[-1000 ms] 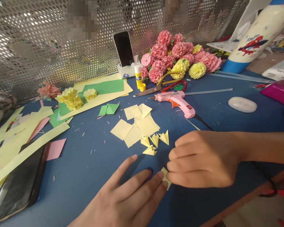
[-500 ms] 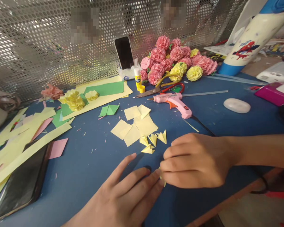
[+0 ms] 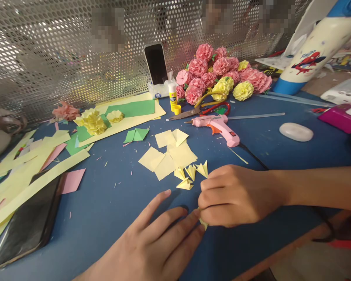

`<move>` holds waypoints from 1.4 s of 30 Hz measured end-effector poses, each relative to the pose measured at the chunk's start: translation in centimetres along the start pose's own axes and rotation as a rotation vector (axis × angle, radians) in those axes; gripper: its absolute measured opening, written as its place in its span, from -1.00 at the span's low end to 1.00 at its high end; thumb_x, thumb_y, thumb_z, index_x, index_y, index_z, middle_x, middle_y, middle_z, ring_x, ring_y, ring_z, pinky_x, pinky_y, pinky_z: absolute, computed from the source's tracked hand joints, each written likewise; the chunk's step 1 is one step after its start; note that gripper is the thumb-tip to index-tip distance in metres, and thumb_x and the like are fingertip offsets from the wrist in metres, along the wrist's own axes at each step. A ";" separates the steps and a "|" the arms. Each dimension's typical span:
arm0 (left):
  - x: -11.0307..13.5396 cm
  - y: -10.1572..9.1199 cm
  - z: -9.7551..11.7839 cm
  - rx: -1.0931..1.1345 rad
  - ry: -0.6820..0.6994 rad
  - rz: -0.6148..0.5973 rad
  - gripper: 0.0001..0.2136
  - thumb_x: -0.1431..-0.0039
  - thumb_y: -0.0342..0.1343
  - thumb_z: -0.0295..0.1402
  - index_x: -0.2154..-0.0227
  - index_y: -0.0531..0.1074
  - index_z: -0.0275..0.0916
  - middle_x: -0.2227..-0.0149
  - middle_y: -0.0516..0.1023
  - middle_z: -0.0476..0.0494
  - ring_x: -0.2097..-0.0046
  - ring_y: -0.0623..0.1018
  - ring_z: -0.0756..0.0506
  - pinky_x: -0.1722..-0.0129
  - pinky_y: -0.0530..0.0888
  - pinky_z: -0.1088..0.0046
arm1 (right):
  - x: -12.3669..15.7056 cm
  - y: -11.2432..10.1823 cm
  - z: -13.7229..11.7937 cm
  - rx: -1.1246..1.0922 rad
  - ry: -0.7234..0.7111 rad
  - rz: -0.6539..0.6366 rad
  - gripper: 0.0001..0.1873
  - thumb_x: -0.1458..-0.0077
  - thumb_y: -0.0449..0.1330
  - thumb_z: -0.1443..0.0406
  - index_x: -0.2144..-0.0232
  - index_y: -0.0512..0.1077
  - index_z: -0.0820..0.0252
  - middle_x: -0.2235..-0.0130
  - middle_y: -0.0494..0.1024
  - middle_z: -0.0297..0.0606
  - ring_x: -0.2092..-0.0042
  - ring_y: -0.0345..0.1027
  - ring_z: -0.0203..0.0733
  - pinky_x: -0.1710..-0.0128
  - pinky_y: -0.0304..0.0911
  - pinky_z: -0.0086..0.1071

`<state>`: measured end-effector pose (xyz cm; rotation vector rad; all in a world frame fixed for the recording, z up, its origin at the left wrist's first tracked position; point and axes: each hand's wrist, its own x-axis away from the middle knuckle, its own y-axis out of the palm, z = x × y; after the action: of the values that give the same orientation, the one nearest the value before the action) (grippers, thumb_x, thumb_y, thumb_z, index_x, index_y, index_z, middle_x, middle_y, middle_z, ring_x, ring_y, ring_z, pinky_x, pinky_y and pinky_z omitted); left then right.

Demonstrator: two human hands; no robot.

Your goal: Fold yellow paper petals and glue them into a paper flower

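Note:
My right hand (image 3: 236,195) is curled with its fingertips pinched on a small folded yellow paper piece (image 3: 203,223) pressed against the blue table (image 3: 111,203). My left hand (image 3: 152,246) lies flat beside it, fingers stretched out, their tips touching the same piece. Most of the piece is hidden under the fingers. Just behind the hands lie several folded yellow paper cones (image 3: 190,175) and a cluster of flat yellow paper squares (image 3: 169,154).
A pink glue gun (image 3: 218,125), scissors (image 3: 199,111), a glue stick (image 3: 172,96) and a propped phone (image 3: 156,64) sit farther back. Pink and yellow paper flowers (image 3: 222,76) are piled at the back. Paper strips and a black tablet (image 3: 29,220) lie left. A perforated metal screen (image 3: 61,50) stands behind.
My right hand has slid slightly left and closed tighter over the yellow piece, hiding more of it. My left hand has stayed flat at its side.

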<state>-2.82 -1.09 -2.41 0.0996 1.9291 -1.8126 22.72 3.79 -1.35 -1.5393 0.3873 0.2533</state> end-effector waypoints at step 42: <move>-0.2 0.4 0.7 -0.042 -0.061 0.065 -0.69 -0.44 -0.11 -0.28 0.02 0.52 -0.17 -0.05 0.57 0.00 0.00 0.52 -0.03 -0.40 -0.09 0.07 | 1.2 -0.6 -1.3 -0.065 0.084 0.011 -0.84 -0.25 0.20 0.24 0.17 0.47 0.22 0.48 0.40 -0.42 0.46 0.20 -0.29 0.51 -0.05 -0.33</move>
<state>-2.26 -1.68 -2.72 0.0906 1.8990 -1.7126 23.92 2.35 -1.25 -1.6155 0.4577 0.2124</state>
